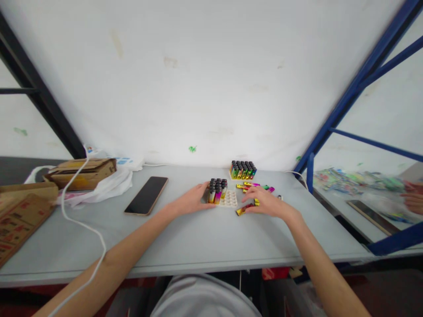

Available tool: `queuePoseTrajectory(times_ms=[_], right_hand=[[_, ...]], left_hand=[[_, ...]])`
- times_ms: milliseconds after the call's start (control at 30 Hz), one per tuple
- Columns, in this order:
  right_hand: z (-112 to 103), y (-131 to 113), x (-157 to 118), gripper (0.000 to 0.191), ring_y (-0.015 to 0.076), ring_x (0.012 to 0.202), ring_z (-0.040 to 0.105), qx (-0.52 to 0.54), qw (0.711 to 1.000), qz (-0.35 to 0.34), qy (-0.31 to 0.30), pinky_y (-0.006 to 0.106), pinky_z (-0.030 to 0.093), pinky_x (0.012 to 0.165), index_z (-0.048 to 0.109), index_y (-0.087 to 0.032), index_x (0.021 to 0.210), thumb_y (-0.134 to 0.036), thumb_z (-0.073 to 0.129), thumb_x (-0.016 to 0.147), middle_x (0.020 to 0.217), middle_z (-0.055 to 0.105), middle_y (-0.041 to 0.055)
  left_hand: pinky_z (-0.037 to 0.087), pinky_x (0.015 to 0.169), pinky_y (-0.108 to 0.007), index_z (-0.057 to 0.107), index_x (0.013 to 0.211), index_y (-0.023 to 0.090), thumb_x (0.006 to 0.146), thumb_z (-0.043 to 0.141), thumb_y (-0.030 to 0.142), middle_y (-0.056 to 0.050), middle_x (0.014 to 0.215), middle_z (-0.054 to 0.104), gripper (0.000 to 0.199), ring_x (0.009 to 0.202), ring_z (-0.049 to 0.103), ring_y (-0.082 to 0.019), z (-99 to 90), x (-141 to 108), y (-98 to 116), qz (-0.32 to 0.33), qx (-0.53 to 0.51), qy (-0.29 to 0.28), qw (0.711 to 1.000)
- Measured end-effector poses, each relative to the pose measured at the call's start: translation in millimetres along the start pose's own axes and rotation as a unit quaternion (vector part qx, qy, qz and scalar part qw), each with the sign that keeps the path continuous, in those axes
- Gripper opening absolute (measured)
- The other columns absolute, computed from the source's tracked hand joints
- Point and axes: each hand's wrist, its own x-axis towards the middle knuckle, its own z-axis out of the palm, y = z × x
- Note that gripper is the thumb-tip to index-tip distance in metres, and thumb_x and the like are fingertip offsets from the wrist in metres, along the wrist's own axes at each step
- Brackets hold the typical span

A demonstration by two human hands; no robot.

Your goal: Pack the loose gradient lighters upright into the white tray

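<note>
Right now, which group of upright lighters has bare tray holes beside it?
The nearer group, by your left hand: bare holes of its white tray show on its right. The farther group shows none.

The garment [201, 299] is grey and softly creased; forearms [142, 240] and hands [191, 199] are bare.

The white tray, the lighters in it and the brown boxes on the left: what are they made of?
The white tray looks like matte plastic, with neat, moulded-looking holes, though I can't be sure. The lighters seem plastic, with dark tops and shiny gold and pink bodies, perhaps foil-wrapped. The brown boxes look like dull cardboard: folded flaps and printing show.
</note>
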Motion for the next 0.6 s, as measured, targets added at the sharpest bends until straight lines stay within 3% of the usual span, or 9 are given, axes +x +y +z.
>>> queuePoseTrajectory(times_ms=[133,300,467,600], right_hand=[[9,-4,-6,0.014,0.0324,0.124,0.063,-0.017,1.0,-0.015,-0.002,0.047,0.047,0.111,0.079,-0.023,0.097,-0.035,0.082,0.09,0.118,0.073,0.0107],[7,-3,1,0.031,0.0223,0.081,0.067,0.138,0.985,0.019,0.105,0.036,0.055,0.079,0.069,-0.021,0.107,-0.051,0.067,0.1,0.09,0.073,0.0042],[6,-4,19,0.042,0.0168,0.067,0.059,0.319,0.918,0.071,0.225,0.03,0.051,0.061,0.073,-0.023,0.111,-0.061,0.071,0.092,0.084,0.069,0.0015],[8,-12,44,0.041,0.0112,0.054,0.043,0.454,0.842,0.078,0.281,0.025,0.037,0.05,0.07,-0.025,0.101,-0.058,0.084,0.081,0.066,0.054,-0.006]], left_hand=[[0.049,0.118,-0.051,0.047,0.152,0.016,0.08,0.079,0.066,-0.021,0.148,0.063,0.094,0.136,0.062,-0.041,-0.2,0,-1,-0.006,0.004,-0.001,1.0],[0.05,0.116,-0.05,0.048,0.151,0.02,0.082,0.079,0.064,-0.018,0.146,0.065,0.087,0.133,0.064,-0.039,-1.1,0,-1,0.01,0.0,0.0,1.0],[0.05,0.117,-0.051,0.05,0.15,0.02,0.082,0.08,0.063,-0.018,0.146,0.066,0.086,0.133,0.064,-0.039,-1.3,1,-1,0.024,-0.014,0.006,1.0],[0.05,0.118,-0.053,0.049,0.15,0.02,0.082,0.08,0.063,-0.018,0.149,0.064,0.086,0.136,0.062,-0.04,-0.5,0,-2,0.035,-0.018,0.014,0.999]])
